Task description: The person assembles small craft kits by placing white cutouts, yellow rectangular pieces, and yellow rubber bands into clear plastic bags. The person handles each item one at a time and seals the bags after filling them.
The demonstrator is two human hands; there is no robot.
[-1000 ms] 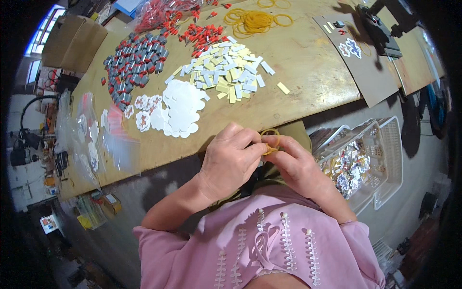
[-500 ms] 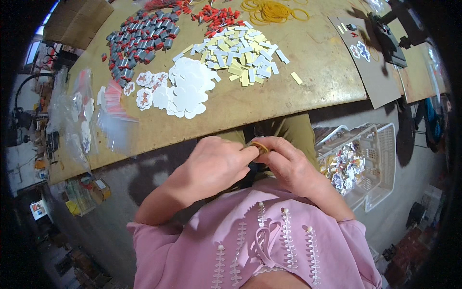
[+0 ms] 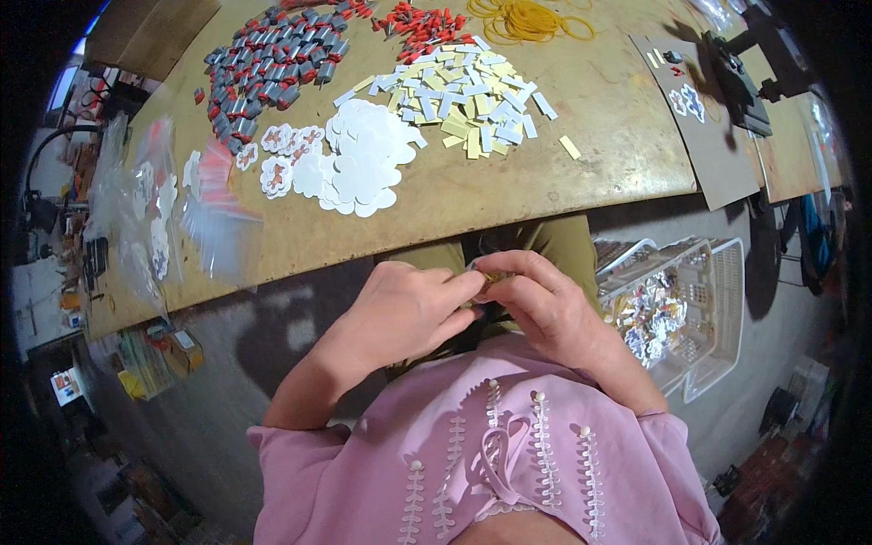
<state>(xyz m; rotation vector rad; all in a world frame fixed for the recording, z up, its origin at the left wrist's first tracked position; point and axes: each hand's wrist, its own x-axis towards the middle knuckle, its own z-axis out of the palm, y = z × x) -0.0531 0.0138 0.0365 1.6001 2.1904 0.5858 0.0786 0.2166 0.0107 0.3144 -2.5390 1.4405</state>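
Note:
Both hands meet in front of my lap, just off the near edge of the table point(image 3: 599, 195). My right hand point(image 3: 549, 309) is closed, its thumb and forefinger pinching a yellow rubber band point(image 3: 497, 276). Against it, my left hand point(image 3: 409, 304) has its fingertips pressed together; something small and pale shows at their tips, mostly hidden. Ahead on the table lie a heap of white scalloped cards point(image 3: 363, 154), some printed cards point(image 3: 277, 174), a pile of yellow and pale-blue strips point(image 3: 472, 100) and a bundle of yellow rubber bands point(image 3: 522, 23).
Grey-and-red small motors point(image 3: 272, 68) and red-ended small parts point(image 3: 422, 32) fill the far table. Clear plastic bags point(image 3: 218, 222) lie at left. A grey board point(image 3: 704, 150) lies beside a black stand point(image 3: 736, 86). White baskets point(image 3: 718, 318) hold packed pieces below right.
The yellow band, earlier looped visibly over the right fingers, now sits lower between the fingertips. Both hands stay close together; the left fingers have shifted slightly.

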